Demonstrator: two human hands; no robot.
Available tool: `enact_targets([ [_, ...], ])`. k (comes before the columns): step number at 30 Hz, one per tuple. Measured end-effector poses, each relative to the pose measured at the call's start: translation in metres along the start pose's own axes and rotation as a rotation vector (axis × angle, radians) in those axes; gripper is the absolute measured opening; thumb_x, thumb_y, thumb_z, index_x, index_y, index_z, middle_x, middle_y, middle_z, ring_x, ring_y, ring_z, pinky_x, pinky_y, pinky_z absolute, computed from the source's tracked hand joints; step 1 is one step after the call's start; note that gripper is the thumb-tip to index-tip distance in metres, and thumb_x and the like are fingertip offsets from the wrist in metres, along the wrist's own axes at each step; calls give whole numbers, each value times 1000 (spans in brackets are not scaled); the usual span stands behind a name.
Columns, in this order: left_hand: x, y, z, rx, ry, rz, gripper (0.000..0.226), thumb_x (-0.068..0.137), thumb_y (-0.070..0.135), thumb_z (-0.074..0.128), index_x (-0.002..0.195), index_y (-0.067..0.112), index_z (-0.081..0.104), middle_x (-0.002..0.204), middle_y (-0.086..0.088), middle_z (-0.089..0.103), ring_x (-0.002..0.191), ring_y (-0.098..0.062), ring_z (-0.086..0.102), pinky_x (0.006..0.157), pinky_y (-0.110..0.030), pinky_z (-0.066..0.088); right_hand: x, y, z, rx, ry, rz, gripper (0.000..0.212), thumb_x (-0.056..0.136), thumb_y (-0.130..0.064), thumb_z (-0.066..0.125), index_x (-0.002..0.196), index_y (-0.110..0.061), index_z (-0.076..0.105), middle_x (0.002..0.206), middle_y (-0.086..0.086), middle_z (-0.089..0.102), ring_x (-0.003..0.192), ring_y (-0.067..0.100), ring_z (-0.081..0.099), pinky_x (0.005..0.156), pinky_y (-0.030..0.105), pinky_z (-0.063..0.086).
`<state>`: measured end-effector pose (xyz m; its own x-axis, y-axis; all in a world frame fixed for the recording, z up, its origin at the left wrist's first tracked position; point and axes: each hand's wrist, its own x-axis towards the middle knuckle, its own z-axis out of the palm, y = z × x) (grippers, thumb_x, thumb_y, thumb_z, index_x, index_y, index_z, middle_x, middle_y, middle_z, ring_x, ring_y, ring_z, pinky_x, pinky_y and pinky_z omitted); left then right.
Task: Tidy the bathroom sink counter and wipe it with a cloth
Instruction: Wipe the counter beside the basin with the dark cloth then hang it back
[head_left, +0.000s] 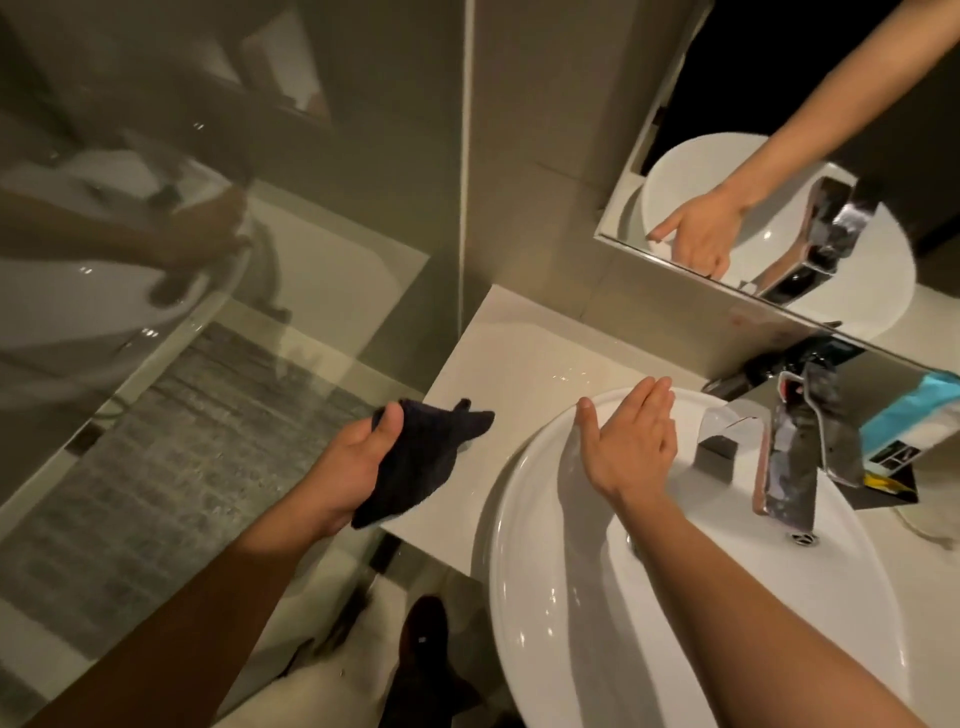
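Here the left hand (353, 467) holds the dark cloth (421, 457) bunched in its fingers over the desk's (519, 358) left edge; soft and limp, it likely needs a gathered grip. The right hand (628, 441) rests flat and empty on the basin (519, 571) rim.

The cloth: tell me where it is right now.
In the head view, the cloth is in the left hand, over the counter's left front edge, left of the sink.

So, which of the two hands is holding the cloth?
The left hand: it grips the dark cloth at the counter's edge. The right hand lies flat and empty on the basin rim.
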<state>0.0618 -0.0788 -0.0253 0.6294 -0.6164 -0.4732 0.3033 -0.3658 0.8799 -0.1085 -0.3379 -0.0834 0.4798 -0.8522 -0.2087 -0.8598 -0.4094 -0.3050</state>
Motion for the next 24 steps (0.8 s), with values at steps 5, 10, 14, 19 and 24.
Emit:
enact_targets([
  [5,86,61,37,97,-1,138,44,101,52,49,100,17,75,105,-5,77,102,-20,71,94,-34,54,0,0,0,-12,-3,15,96,94,-75,8,159,-8,-14,168,11,-22,156,24,-17,123,41,-7],
  [10,170,110,93,494,-214,370,44,107,45,43,96,15,73,91,-10,75,82,-17,61,76,-30,52,0,0,3,-2,16,23,94,93,-76,5,159,-12,-18,167,7,-27,154,21,-24,122,38,-13],
  [14,218,95,140,809,-421,453,41,107,45,41,99,17,69,94,-3,73,97,-28,64,81,-36,48,-1,-1,4,-5,28,38,95,92,-75,5,159,-12,-17,167,6,-27,154,19,-24,121,37,-14],
  [19,245,36,162,1081,-645,339,54,108,51,28,156,30,39,168,-1,26,156,-30,15,127,-42,9,-1,-3,5,-24,35,35,94,93,-74,8,160,-11,-14,167,7,-25,154,19,-22,122,37,-12],
  [24,243,30,154,1064,-646,369,54,107,52,26,158,34,33,169,2,20,157,-21,8,120,-25,-3,-2,-6,4,-31,34,34,94,94,-73,9,160,-11,-13,168,7,-23,155,19,-21,122,37,-13],
])
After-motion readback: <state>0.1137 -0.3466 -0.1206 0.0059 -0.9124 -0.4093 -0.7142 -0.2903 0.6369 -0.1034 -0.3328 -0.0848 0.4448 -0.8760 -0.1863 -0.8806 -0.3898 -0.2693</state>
